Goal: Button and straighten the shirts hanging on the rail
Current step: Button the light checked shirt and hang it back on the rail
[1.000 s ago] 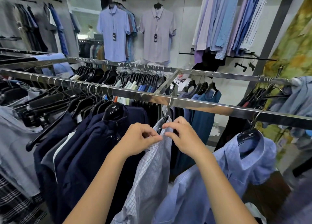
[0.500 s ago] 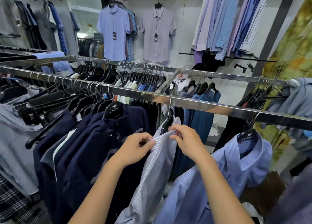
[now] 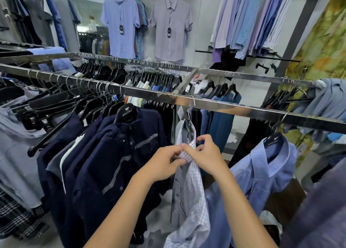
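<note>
A white checked shirt (image 3: 189, 195) hangs from the shiny metal rail (image 3: 215, 106) in the middle of the view. My left hand (image 3: 164, 163) pinches its front edge just below the collar from the left. From the right, my right hand (image 3: 206, 157) pinches the opposite edge, so the fingertips of both hands meet on the cloth. A light blue shirt (image 3: 262, 171) hangs to the right on a black hanger, its collar open. Dark navy jackets (image 3: 112, 158) hang close on the left.
A second rail (image 3: 149, 65) behind carries many black hangers and folded garments. Short-sleeved shirts (image 3: 121, 23) hang on the back wall and long shirts (image 3: 249, 15) at upper right. Grey and plaid garments (image 3: 13, 173) crowd the left edge.
Both hands have slid a little down the checked shirt's front, from the collar to just below it, and drawn its two edges together.
</note>
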Tool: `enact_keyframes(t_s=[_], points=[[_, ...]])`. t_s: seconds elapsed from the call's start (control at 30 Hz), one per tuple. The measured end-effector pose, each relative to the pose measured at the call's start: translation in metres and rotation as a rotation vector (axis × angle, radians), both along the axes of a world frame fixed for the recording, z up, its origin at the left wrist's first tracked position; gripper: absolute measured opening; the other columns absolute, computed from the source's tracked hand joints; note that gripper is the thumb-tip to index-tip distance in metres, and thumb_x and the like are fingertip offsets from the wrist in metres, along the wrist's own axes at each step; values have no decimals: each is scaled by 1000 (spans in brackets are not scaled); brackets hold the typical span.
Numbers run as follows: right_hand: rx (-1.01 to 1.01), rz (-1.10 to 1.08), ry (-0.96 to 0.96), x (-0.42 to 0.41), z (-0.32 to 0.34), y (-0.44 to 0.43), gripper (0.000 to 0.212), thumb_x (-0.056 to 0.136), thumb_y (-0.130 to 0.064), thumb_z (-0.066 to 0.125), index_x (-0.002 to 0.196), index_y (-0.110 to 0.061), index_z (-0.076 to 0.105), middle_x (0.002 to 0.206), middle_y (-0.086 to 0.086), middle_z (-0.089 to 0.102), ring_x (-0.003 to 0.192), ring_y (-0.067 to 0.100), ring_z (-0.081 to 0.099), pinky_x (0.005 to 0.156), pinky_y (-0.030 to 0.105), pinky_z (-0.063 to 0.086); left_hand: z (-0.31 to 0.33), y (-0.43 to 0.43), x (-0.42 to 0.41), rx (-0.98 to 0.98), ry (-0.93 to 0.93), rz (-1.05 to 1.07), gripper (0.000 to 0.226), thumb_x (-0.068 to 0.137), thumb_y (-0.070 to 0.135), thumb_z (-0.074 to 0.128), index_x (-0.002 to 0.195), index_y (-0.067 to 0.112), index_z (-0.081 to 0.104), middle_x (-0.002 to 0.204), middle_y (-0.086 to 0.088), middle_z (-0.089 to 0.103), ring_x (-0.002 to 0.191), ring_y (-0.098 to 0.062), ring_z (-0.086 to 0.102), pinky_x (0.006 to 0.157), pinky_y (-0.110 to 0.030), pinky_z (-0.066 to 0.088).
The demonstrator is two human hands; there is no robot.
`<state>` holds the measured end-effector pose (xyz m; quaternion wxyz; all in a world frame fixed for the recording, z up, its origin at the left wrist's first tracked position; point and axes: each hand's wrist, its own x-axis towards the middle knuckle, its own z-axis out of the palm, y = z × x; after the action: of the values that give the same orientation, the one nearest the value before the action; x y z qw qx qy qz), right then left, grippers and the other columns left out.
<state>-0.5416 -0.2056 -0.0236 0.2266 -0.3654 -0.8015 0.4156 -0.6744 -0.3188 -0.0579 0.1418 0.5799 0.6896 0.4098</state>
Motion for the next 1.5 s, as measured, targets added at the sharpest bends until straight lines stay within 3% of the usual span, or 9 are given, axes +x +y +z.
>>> enact_keyframes(t_s=[0.27, 0.37, 0.57, 0.7, 0.87, 1.13, 1.23, 1.3, 1.5], points=[[-152, 65, -23, 5, -11, -11, 39, 79, -51, 75, 106, -26, 60, 70, -6, 64, 59, 6, 55, 59, 23, 43, -9, 3, 2, 96, 52, 133, 42, 90, -3, 55, 60, 24, 42, 58, 10, 50, 57, -7, 45, 57, -19, 42], [-199, 18, 20, 11, -14, -11, 47, 76, -62, 74, 107, -28, 63, 75, -6, 61, 64, 6, 55, 62, 23, 42, -8, 5, 0, 88, 80, 100, 27, 92, 3, 56, 68, 11, 48, 64, 3, 51, 61, -8, 45, 60, -31, 46], [-239, 42, -28, 24, -16, -17, 50, 75, -65, 72, 110, -30, 63, 90, 1, 69, 81, 13, 66, 70, 28, 50, -13, -12, 9, 100, -42, 218, 28, 86, 29, 73, 109, 29, 56, 104, 12, 55, 95, -1, 56, 80, -15, 47], [-261, 77, -75, 19, -31, -31, 47, 73, -61, 72, 104, -28, 62, 102, 12, 74, 89, 26, 72, 79, 41, 57, -22, -43, 17, -44, -236, 104, 23, 79, 11, 72, 80, 28, 56, 82, 8, 59, 72, -6, 57, 70, -26, 52], [-334, 90, -41, 4, -40, -56, 47, 81, -56, 69, 110, -19, 60, 105, 20, 69, 82, 22, 65, 65, 34, 50, -41, -85, 18, -246, -287, -17, 29, 73, -2, 70, 64, 20, 54, 54, 17, 53, 53, -2, 48, 58, -19, 42], [-271, 124, -167, -25, -39, -87, 66, 86, -54, 67, 140, -24, 46, 101, -12, 60, 82, 6, 64, 67, 29, 53, -112, -132, 11, -438, -328, 75, 12, 90, 15, 68, 93, 16, 80, 74, 19, 69, 70, 11, 62, 65, -4, 43], [-189, 118, -236, -33, -39, -99, 41, 87, -56, 64, 92, -16, 59, 71, -8, 59, 67, 12, 60, 64, 31, 48, -126, -136, 10, -352, -386, 175, 18, 96, 18, 59, 91, 16, 76, 65, 18, 62, 59, 8, 54, 59, -6, 38], [-92, 123, -310, -37, -37, -107, 49, 87, -56, 62, 64, -15, 49, 53, -2, 55, 55, 19, 55, 59, 31, 44, -133, -137, 9, -290, -456, 248, 21, 99, 18, 54, 92, 21, 75, 58, 19, 59, 55, 5, 50, 56, -8, 37], [-39, 184, -385, -49, -41, -126, 47, 91, -39, 62, 56, -8, 65, 48, 3, 62, 52, 18, 59, 69, 35, 53, -150, -133, 8, -303, -561, 329, 23, 100, 29, 49, 109, 30, 70, 78, 17, 65, 74, -5, 61, 65, -14, 43]])
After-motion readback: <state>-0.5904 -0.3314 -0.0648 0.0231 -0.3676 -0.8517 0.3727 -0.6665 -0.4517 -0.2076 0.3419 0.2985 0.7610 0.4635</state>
